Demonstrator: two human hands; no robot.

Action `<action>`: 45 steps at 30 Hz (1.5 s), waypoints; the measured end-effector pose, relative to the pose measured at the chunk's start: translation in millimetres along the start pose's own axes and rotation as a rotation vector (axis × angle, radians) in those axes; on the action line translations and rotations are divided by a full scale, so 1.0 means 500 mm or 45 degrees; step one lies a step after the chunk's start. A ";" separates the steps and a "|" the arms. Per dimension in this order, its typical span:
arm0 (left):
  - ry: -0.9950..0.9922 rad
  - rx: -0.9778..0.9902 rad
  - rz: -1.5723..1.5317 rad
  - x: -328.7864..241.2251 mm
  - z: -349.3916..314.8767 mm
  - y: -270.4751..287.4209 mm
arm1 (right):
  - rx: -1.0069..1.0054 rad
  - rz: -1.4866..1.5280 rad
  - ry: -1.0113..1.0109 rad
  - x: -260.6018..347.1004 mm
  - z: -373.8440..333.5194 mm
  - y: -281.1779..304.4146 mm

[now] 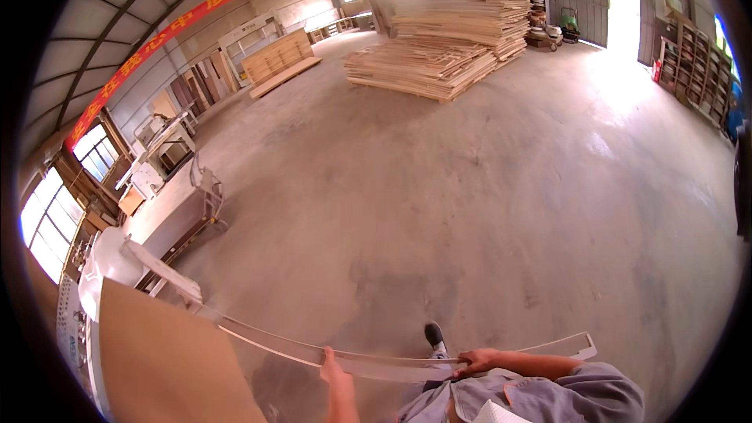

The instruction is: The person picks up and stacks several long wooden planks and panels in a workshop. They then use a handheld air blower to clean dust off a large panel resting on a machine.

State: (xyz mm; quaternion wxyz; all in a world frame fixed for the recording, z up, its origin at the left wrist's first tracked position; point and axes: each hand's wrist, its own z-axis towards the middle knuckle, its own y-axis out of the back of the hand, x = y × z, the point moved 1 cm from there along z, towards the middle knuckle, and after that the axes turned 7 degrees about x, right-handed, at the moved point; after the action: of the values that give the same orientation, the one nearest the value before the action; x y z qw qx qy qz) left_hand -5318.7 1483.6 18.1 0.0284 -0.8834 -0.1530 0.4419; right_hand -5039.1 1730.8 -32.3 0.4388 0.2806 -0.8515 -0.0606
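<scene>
A long, narrow, pale strip [384, 367], like a wooden trim board, lies crosswise in front of my body. It runs from the white-edged piece at the left to a short bent end at the right. My left hand [335, 370] grips it left of centre, with the thumb up over its edge. Close to my waist, my right hand [476, 360] is closed on the same strip, its fingers over the upper edge. The undersides of both grips are hidden. Beside my left arm stands a large brown panel [172, 352].
A cart [207, 196] and a machine [160, 149] stand along the left. Far ahead is a tall stack of wooden boards [454, 39], with a low wooden stack [278, 61] left of it. Shelving [693, 70] lines the right wall. Concrete floor [470, 188] stretches between them.
</scene>
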 end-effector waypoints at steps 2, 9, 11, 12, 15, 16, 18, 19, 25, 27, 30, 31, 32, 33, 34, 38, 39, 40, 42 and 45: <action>-0.028 0.276 -0.063 0.037 0.128 -0.124 | -0.013 0.032 -0.049 -0.058 0.063 0.135; 0.136 0.472 0.107 -0.070 0.270 -0.754 | -0.256 0.451 -0.351 -0.134 0.165 0.574; -0.046 0.473 0.196 -0.083 0.348 -0.886 | -0.300 0.495 -0.302 -0.158 0.217 0.647; -0.134 0.482 0.230 -0.089 0.392 -0.958 | -0.375 0.528 -0.325 -0.163 0.250 0.698; -0.184 0.553 0.209 -0.115 0.480 -1.173 | -0.521 0.657 -0.331 -0.174 0.327 0.901; -0.071 0.527 0.182 -0.129 0.485 -1.239 | -0.627 0.656 -0.403 -0.171 0.352 0.976; -0.051 0.485 0.081 -0.159 0.536 -1.342 | -0.877 0.460 -0.475 -0.200 0.404 1.129; -0.041 0.463 0.030 -0.175 0.560 -1.395 | -0.999 0.360 -0.509 -0.214 0.431 1.207; -0.420 0.259 0.013 -0.343 0.764 -1.626 | -1.904 0.487 -0.164 -0.469 0.418 1.877; -0.662 0.165 0.010 -0.400 0.899 -1.616 | -2.222 0.767 0.323 -0.552 0.315 2.099; -0.474 -0.397 -0.194 -0.499 1.013 -1.657 | -2.915 1.114 0.899 -0.529 0.155 2.350; -0.421 -0.537 -0.288 -0.526 1.044 -1.666 | -2.980 1.285 0.963 -0.513 0.130 2.392; -0.371 -0.510 -0.349 -0.540 1.103 -1.701 | -2.890 1.374 1.275 -0.638 0.084 2.401; -0.311 -0.510 -0.361 -0.551 1.167 -1.727 | -2.785 1.474 1.508 -0.778 0.059 2.425; -0.254 -0.520 -0.382 -0.562 1.227 -1.753 | -2.746 1.616 1.545 -0.874 0.061 2.444; -0.485 0.075 -0.045 -0.592 1.473 -1.984 | -2.929 1.889 1.301 -1.099 0.028 2.301; -0.577 0.131 0.049 -0.649 1.518 -1.999 | -2.927 1.919 1.219 -1.117 0.052 2.309; -0.416 -0.203 -0.031 -0.730 1.584 -2.045 | -2.930 1.928 1.121 -1.123 0.087 2.333; -0.569 -0.018 -0.081 -0.895 1.593 -2.199 | -2.895 1.966 0.968 -1.075 0.168 2.444; -0.606 0.008 -0.100 -1.030 1.685 -2.430 | -2.857 2.120 0.791 -0.958 0.286 2.737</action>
State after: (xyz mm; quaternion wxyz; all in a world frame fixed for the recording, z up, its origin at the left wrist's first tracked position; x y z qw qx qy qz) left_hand -6571.7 2416.0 128.7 0.0114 -0.7477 -0.1881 0.6368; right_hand -5512.8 3107.8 17.5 0.4968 -0.7790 -0.1388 -0.3564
